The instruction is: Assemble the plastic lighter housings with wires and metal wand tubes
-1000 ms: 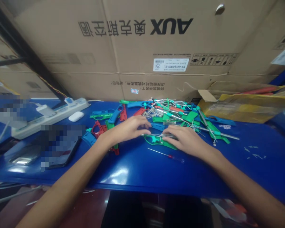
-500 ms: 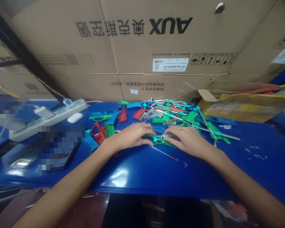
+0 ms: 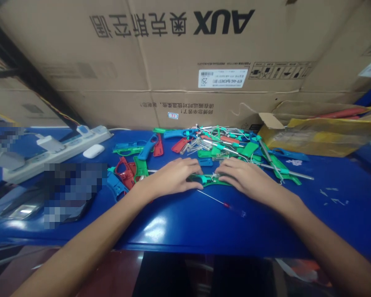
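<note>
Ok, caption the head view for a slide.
Left hand and right hand rest on a green plastic part on the blue table, beside a heap of coloured parts.

Left hand (image 3: 173, 178) lies palm down, fingers bent, tips pointing right. Right hand (image 3: 245, 180) lies palm down, fingers bent, tips pointing left. The two sets of fingertips are near each other but apart. Both forearms are bare and converge from the near corners.
</note>
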A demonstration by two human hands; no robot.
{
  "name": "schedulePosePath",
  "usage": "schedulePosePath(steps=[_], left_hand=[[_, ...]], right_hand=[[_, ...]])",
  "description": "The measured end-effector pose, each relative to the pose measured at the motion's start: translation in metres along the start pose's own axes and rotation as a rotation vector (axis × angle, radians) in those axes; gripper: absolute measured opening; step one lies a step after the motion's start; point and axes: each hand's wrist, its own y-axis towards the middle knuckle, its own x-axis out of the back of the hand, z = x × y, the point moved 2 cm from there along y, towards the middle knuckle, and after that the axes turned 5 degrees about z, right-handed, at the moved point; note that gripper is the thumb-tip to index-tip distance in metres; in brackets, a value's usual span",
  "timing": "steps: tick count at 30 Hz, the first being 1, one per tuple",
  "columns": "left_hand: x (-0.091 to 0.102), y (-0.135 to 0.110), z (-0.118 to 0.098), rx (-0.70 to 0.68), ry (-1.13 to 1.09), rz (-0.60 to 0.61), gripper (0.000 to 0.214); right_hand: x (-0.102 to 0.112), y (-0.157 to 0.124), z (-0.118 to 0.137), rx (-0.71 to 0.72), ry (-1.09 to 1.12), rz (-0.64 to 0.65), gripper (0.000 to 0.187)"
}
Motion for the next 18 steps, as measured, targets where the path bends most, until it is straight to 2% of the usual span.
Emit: schedulePosePath(steps=[10, 18], left_hand=[[0.0002, 0.0009, -0.0011, -0.004, 0.022, 0.01, 0.03], [0.002, 0.0004, -0.0015, 0.002, 0.013, 0.018, 0.03]], right_hand=[[0.0063, 0.0013, 0.0024, 0.039, -0.099, -0.037, 0.022], [0.0065, -0.0004, 0.0012, 0.026, -0.024, -0.005, 0.021]])
